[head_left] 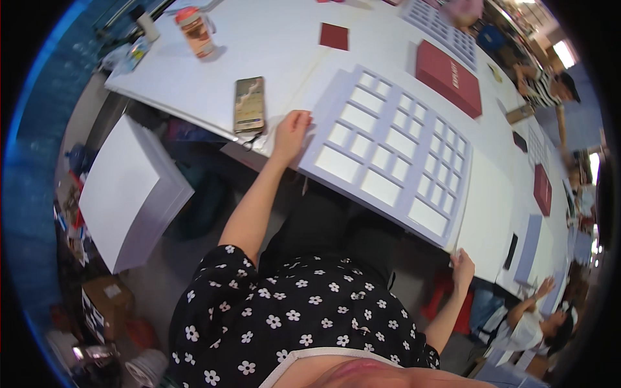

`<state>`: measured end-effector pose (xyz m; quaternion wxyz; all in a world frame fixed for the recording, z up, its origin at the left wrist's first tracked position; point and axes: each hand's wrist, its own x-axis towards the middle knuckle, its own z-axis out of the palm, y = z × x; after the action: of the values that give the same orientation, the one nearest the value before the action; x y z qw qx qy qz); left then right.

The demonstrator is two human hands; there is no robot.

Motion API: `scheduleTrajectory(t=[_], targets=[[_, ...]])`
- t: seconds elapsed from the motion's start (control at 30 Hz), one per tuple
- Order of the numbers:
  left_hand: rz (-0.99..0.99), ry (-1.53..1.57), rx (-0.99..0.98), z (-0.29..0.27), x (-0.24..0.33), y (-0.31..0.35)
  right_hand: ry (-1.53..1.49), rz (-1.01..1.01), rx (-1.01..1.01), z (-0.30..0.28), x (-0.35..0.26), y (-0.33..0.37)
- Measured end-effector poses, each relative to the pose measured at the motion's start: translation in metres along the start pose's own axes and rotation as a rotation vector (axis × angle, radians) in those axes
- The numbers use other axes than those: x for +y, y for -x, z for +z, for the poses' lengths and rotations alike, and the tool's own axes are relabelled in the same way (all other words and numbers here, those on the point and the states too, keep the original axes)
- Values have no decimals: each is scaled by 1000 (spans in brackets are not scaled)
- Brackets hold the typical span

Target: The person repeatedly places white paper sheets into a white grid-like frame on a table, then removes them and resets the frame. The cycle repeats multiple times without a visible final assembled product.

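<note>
A pale lavender tray [404, 154] with many rectangular openings of different sizes lies flat at the table's front edge, white showing through the openings. My left hand [292, 134] is closed beside the tray's left edge, fingers curled in; whatever is in it is hidden. Just off the tray's near right corner, my right hand [462, 270] is closed at the table edge, its fingertips bent, and I cannot see what they hold.
Across the white table [291, 39] are a phone [250, 105], a drink bottle [195, 32], a dark red card [334, 37] and a dark red box [449, 77]. A stack of white sheets [126, 187] stands at the left. Other people [537, 326] work along the right side.
</note>
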<state>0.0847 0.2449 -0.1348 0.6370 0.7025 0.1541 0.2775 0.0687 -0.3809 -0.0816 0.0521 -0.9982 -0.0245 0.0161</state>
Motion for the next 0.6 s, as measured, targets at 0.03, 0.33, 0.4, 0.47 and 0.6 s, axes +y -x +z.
scheduleTrajectory(t=[0.03, 0.33, 0.4, 0.47, 0.6], targets=[[-1, 3, 6, 2, 0, 1, -54, 65, -81, -22, -16, 0], [-40, -74, -38, -3, 13, 7, 514, 55, 592, -83, -15, 23], [-38, -87, -37, -3, 13, 6, 504, 82, 474, -69, -14, 45], [-22, -78, -26, 0, 12, 7, 377, 54, 448, -36, 8, 68], [16, -87, -16, 3, 12, 7, 276, 9, 601, 27, 33, 110]])
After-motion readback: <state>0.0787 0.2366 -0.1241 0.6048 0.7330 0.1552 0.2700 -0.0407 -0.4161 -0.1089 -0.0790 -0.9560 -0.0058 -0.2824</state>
